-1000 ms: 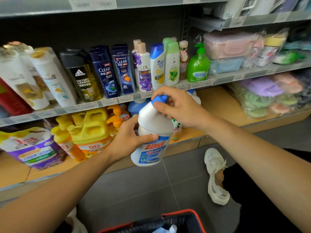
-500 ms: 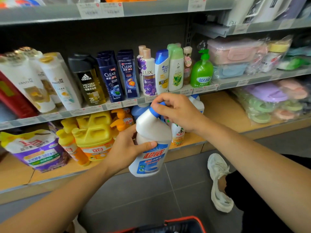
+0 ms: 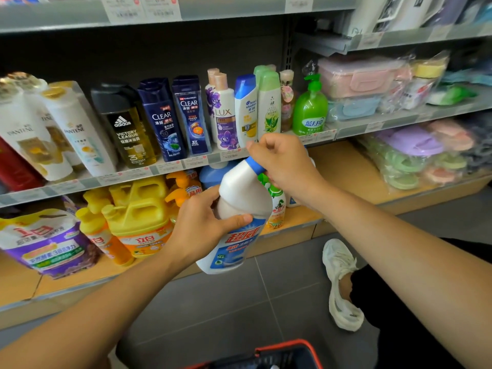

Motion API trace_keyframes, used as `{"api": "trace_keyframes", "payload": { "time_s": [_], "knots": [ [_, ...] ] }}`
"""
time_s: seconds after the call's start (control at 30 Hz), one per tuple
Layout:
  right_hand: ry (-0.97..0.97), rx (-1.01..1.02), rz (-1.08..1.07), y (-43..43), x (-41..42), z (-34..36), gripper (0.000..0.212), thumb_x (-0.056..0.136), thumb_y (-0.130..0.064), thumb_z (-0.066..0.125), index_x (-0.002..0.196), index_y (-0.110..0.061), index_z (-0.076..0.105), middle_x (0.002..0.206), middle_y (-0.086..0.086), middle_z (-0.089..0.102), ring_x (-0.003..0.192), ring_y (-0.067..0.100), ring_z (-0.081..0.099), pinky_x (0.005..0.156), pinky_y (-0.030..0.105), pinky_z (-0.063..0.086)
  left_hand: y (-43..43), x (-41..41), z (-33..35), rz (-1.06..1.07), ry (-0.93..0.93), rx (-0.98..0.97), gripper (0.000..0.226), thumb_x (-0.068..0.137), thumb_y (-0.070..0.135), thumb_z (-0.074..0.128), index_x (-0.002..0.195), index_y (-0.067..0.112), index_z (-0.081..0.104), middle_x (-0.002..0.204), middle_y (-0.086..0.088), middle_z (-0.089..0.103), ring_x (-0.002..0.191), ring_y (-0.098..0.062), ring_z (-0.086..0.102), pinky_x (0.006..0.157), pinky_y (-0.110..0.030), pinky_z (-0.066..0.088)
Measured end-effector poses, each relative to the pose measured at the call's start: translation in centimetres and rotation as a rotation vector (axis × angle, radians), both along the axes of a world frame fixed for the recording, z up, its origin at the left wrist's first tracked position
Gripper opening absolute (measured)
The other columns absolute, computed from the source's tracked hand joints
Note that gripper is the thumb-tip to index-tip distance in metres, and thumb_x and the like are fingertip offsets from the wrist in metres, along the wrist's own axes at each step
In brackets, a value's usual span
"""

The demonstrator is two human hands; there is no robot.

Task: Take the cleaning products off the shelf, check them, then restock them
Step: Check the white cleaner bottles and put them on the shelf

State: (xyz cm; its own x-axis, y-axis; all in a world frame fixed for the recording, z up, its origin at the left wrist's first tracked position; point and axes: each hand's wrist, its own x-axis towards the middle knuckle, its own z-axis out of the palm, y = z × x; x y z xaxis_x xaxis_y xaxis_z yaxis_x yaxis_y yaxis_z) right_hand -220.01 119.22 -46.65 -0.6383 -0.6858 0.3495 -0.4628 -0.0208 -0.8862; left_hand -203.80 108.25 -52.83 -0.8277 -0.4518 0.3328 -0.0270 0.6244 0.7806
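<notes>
The left hand [image 3: 202, 231] grips the bottle [image 3: 241, 206], the right hand [image 3: 283, 162] pinches its cap [image 3: 254, 165]; twisted loose, it might spill beyond the shelf [image 3: 343, 179] edge.

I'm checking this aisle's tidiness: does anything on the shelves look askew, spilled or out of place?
No spill or damage shows. The purple bag on the bottom shelf slumps tilted, not upright. The Pantene bottles seem to lean left, though the wide lens may cause that.
</notes>
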Motion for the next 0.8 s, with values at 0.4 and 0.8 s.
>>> {"api": "trace_keyframes", "payload": {
  "time_s": [0.4, 0.8],
  "knots": [
    [-0.014, -0.057, 0.255, 1.6, -1.0, -0.8, 0.038, 0.087, -0.006, 0.074, 0.121, -0.017, 0.062, 0.097, 0.007, 0.073, 0.087, 0.011, 0.067, 0.084, 0.030, 0.057, -0.2, 0.0, 0.2, -0.101, 0.072, 0.462, 0.040, 0.074, 0.033, 0.084, 0.111, 0.023, 0.072, 0.106, 0.001, 0.078, 0.094, -0.021, 0.077, 0.073, -0.033, 0.063],
    [-0.506, 0.339, 0.536, 3.2, 0.6, -4.0, 0.053, 0.077, -0.009, 0.083, 0.125, -0.015, 0.061, 0.115, 0.005, 0.074, 0.106, 0.024, 0.072, 0.086, 0.044, 0.061, -1.5, 0.7, 2.8, -0.088, 0.225, 0.854, 0.035, 0.084, 0.025, 0.071, 0.115, 0.010, 0.071, 0.116, -0.011, 0.075, 0.103, -0.025, 0.074, 0.075, -0.032, 0.061]
  ]
}}
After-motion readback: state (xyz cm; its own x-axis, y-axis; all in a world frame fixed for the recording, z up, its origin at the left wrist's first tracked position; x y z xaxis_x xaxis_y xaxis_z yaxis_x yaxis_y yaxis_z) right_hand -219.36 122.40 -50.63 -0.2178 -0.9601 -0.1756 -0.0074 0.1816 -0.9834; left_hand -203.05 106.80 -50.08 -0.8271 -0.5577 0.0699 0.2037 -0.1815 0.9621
